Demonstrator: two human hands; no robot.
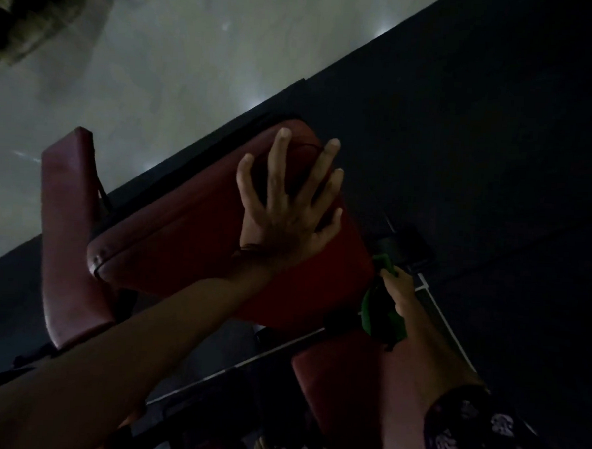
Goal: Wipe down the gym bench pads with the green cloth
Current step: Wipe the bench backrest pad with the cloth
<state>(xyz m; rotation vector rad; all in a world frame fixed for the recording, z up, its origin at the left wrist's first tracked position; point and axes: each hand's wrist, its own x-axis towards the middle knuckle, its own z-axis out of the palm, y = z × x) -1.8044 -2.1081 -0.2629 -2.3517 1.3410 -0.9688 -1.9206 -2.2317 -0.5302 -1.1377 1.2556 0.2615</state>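
While left hand (284, 220) rests, three pads (191, 239) show.

The left hand (289, 203) lies flat on the middle pad (184, 239), fingers spread toward its far end. Right of those fingers, off the pad's edge, the right hand (399, 291) grips the cloth (377, 314). Another pad (64, 232) stands left of the fingers; a third (340, 391) lies nearer, below the cloth.

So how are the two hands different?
The left hand lies flat with fingers spread on the big red bench pad; the right hand curls around the green cloth. The left hand is on top of the pad; the right hand is down at its edge. Both arms reach forward.
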